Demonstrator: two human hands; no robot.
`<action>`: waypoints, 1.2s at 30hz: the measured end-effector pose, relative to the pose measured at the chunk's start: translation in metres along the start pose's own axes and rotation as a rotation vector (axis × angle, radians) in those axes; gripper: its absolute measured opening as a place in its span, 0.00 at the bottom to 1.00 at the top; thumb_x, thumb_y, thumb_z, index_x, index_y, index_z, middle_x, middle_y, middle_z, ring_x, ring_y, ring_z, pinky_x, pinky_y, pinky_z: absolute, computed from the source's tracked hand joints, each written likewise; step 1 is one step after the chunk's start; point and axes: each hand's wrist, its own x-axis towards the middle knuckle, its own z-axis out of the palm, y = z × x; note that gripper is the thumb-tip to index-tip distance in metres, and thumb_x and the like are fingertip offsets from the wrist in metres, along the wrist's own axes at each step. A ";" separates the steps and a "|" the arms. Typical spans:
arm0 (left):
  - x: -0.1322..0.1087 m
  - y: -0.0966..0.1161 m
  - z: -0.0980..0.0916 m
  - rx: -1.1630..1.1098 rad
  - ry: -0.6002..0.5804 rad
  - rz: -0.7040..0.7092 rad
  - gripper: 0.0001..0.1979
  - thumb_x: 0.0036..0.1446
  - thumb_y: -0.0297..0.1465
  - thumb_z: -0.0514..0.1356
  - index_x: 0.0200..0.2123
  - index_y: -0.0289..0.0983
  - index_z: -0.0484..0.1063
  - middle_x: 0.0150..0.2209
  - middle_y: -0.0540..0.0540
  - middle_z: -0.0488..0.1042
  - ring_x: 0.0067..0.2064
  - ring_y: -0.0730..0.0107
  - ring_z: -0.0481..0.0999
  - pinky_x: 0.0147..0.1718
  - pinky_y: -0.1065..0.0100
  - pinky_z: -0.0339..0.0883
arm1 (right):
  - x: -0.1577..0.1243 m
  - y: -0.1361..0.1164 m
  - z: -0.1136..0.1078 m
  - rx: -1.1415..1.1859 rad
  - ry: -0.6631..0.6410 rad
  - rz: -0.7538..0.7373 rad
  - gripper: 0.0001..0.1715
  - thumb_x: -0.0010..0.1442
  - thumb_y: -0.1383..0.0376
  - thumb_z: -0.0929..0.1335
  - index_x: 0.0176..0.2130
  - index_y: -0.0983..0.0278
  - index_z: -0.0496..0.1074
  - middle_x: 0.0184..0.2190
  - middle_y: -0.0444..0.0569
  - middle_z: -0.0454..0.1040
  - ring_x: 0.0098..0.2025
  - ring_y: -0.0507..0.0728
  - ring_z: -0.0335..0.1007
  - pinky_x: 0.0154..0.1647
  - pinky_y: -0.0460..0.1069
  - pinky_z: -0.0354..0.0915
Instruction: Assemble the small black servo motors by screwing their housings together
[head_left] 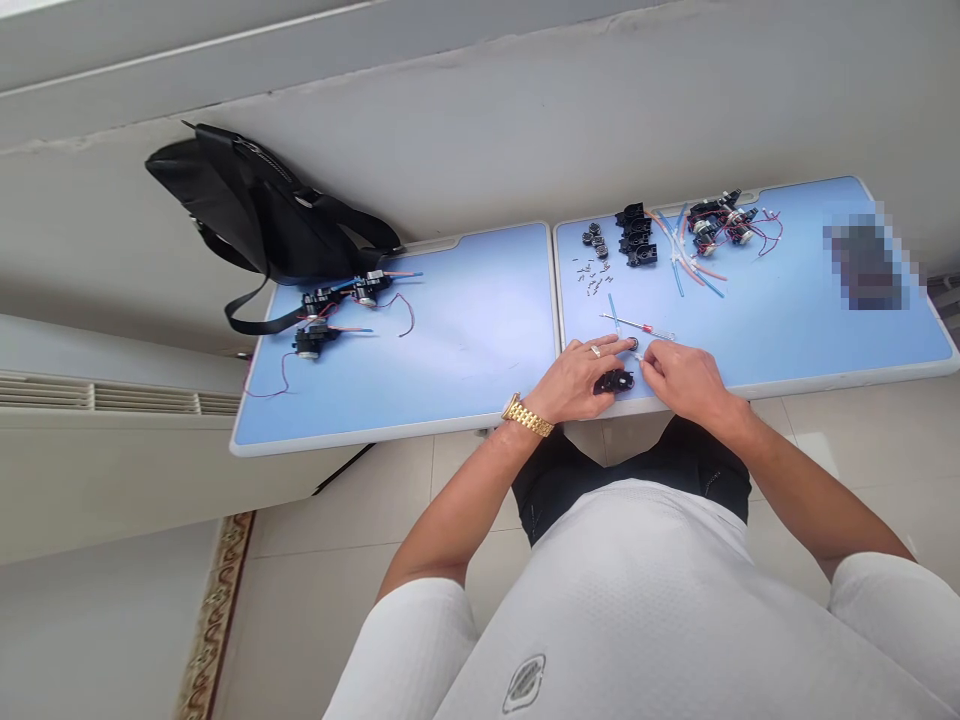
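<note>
My left hand (pixel 579 380), with a ring and a gold watch, rests at the table's front edge, its thumb and fingers curled around a black plastic housing (pixel 616 381). Its index fingertip touches a small round black part (pixel 634 344). Opposite it, my right hand (pixel 684 378) is closed in a pinch on something small and pale, mostly hidden by the fingers. A thin blue tube (pixel 613 310) runs toward my left fingertips. Just beyond both hands lies a screwdriver (pixel 651 329) with a clear handle and red collar.
Behind the hands lie loose screws (pixel 594 278), small round black parts (pixel 595 240), black housings (pixel 636 238), coloured tubes (pixel 681 250) and wired assemblies (pixel 724 225). A blurred dark object (pixel 866 262) is at right. On the left table are more wired assemblies (pixel 319 338) and a black bag (pixel 255 215).
</note>
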 end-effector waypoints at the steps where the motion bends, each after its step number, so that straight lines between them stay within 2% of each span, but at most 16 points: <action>1: 0.000 0.000 -0.001 0.002 -0.005 0.003 0.16 0.61 0.26 0.63 0.51 0.41 0.83 0.77 0.40 0.75 0.78 0.42 0.74 0.60 0.45 0.76 | 0.000 0.000 -0.002 -0.014 -0.006 -0.006 0.14 0.78 0.64 0.63 0.46 0.61 0.77 0.44 0.55 0.86 0.43 0.63 0.79 0.40 0.54 0.55; 6: 0.000 -0.001 -0.001 0.000 -0.002 0.035 0.17 0.60 0.25 0.62 0.51 0.40 0.82 0.78 0.38 0.73 0.78 0.46 0.75 0.58 0.50 0.74 | 0.001 0.000 -0.013 -0.101 -0.049 -0.038 0.17 0.81 0.64 0.60 0.52 0.65 0.77 0.50 0.61 0.86 0.49 0.66 0.80 0.40 0.56 0.52; 10: 0.000 -0.002 0.001 -0.001 -0.005 0.039 0.18 0.57 0.24 0.62 0.50 0.40 0.82 0.78 0.37 0.73 0.76 0.46 0.78 0.58 0.50 0.74 | 0.005 0.000 -0.024 -0.170 -0.113 -0.070 0.20 0.83 0.64 0.58 0.62 0.67 0.74 0.53 0.62 0.87 0.50 0.67 0.82 0.39 0.56 0.51; 13: 0.000 -0.002 0.002 -0.008 0.002 0.033 0.19 0.56 0.24 0.63 0.50 0.40 0.82 0.78 0.37 0.72 0.71 0.45 0.82 0.58 0.50 0.73 | 0.012 0.000 -0.035 -0.225 -0.159 -0.114 0.20 0.83 0.67 0.57 0.63 0.65 0.73 0.55 0.62 0.86 0.54 0.68 0.82 0.40 0.56 0.51; 15: 0.000 -0.001 0.002 -0.012 -0.002 0.032 0.19 0.56 0.24 0.63 0.51 0.40 0.82 0.79 0.37 0.72 0.68 0.45 0.84 0.58 0.49 0.73 | 0.018 0.000 -0.042 -0.263 -0.195 -0.147 0.20 0.83 0.68 0.58 0.62 0.64 0.73 0.54 0.61 0.86 0.55 0.67 0.82 0.39 0.56 0.50; 19: 0.001 -0.001 0.002 -0.013 -0.019 0.025 0.20 0.56 0.25 0.63 0.52 0.39 0.81 0.79 0.36 0.71 0.65 0.46 0.86 0.59 0.49 0.73 | 0.031 -0.001 -0.056 -0.339 -0.286 -0.178 0.20 0.81 0.68 0.59 0.64 0.63 0.73 0.45 0.59 0.87 0.46 0.66 0.83 0.37 0.56 0.48; 24: 0.001 0.000 0.002 -0.003 -0.028 0.021 0.19 0.58 0.25 0.63 0.53 0.38 0.81 0.80 0.36 0.70 0.61 0.48 0.87 0.59 0.49 0.72 | 0.042 -0.006 -0.065 -0.406 -0.347 -0.220 0.29 0.77 0.73 0.59 0.71 0.62 0.69 0.45 0.59 0.87 0.45 0.65 0.82 0.38 0.56 0.47; 29: 0.001 -0.001 0.003 0.007 -0.032 0.026 0.19 0.58 0.25 0.63 0.53 0.39 0.81 0.80 0.36 0.70 0.58 0.48 0.88 0.58 0.48 0.71 | 0.057 -0.012 -0.070 -0.492 -0.431 -0.284 0.44 0.75 0.75 0.60 0.83 0.57 0.57 0.47 0.60 0.87 0.46 0.67 0.82 0.40 0.56 0.50; 32: 0.000 0.000 0.004 0.011 -0.021 0.024 0.19 0.58 0.25 0.62 0.52 0.39 0.81 0.79 0.35 0.71 0.55 0.48 0.88 0.56 0.48 0.71 | 0.066 -0.015 -0.072 -0.519 -0.468 -0.297 0.41 0.74 0.73 0.61 0.81 0.58 0.63 0.46 0.61 0.87 0.46 0.67 0.81 0.41 0.56 0.52; 36: -0.001 0.001 0.004 -0.004 -0.017 0.026 0.17 0.59 0.26 0.62 0.52 0.38 0.80 0.78 0.34 0.72 0.56 0.49 0.88 0.57 0.49 0.71 | 0.075 -0.014 -0.070 -0.494 -0.443 -0.312 0.31 0.73 0.74 0.62 0.70 0.66 0.74 0.43 0.64 0.86 0.46 0.68 0.82 0.41 0.56 0.53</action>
